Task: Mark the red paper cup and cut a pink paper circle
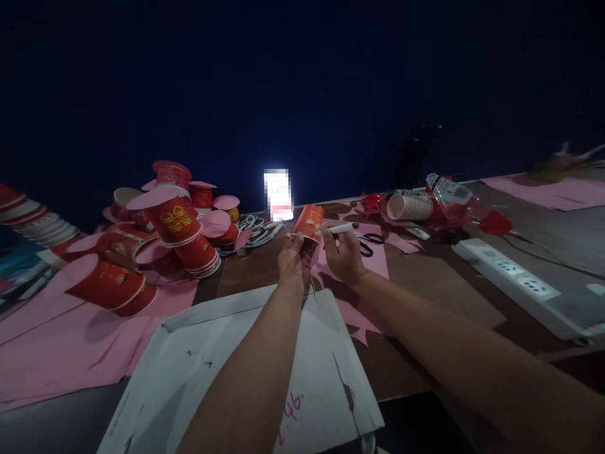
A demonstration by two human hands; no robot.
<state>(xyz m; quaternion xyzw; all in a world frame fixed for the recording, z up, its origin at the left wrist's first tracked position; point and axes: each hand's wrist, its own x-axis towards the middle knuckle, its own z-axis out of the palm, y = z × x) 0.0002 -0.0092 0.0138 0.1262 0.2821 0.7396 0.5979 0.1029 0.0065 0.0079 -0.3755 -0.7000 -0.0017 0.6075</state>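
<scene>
A red paper cup [309,218] is held tilted in my left hand [293,260], its fingers wrapped around the lower end. My right hand [344,255] grips a white marker pen [341,228], whose tip points left at the side of the cup. Whether the tip touches the cup I cannot tell. Below both hands lie a sheet of pink paper [375,268] and a white board [227,340]. Black-handled scissors [372,239] rest on the paper just right of my right hand.
Stacked red cups with pink discs [177,217] crowd the left, over pink sheets [57,340]. A lit phone screen [278,192] and coiled cable [258,230] are behind. To the right are nested paper cups [410,207], clear plastic packaging [447,192] and a power strip [515,284].
</scene>
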